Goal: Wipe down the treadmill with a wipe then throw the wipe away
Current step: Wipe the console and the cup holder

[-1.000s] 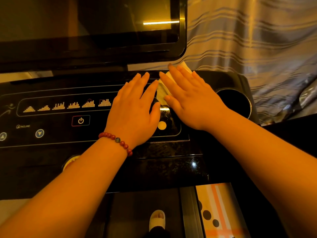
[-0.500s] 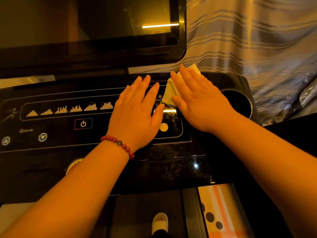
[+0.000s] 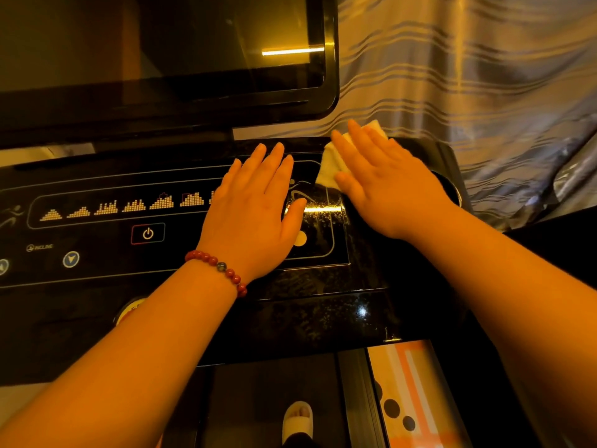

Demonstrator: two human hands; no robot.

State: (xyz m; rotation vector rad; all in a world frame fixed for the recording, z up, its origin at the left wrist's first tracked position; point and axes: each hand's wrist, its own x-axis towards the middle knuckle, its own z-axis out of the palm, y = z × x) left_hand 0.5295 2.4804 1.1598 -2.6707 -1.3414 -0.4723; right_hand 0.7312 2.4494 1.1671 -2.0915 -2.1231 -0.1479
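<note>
Black and glossy, one treadmill console (image 3: 323, 318) fills the view, with one dark screen (image 3: 161, 43) rising beyond the fingertips of the left hand; striped grey fabric (image 3: 468, 76) hangs beyond the fingertips of the right hand; one treadmill belt (image 3: 274, 399) lies below the wrists, and one foot in a pale slipper (image 3: 298, 415) stands on it; one orange patterned mat (image 3: 413, 399) with black dots lies beside the belt, under the right forearm.

Two hands rest on the console: the left hand (image 3: 255, 215) lies flat, palm down, fingers stretched and slightly spread, gripping nothing; the right hand (image 3: 384, 185) lies flat too, its extended fingers pressing one white wipe (image 3: 331, 166) against the top of the console, so the wipe shows just left of the index finger and again past the fingertips. One round cup holder (image 3: 450, 189) sits partly hidden behind the right hand's outer edge.

Left of the left hand's fingers runs a row of six lit bar-graph icons (image 3: 122, 206), a seventh partly covered by the hand; below them is one power button (image 3: 148, 233) in a red outline; further left, the word "INCLINE" (image 3: 40, 247) can be read, with one down-arrow button (image 3: 71, 259) below it; one running-figure symbol (image 3: 13, 215) sits at the far edge.

One bracelet (image 3: 219, 265) of red beads circles the left wrist.
</note>
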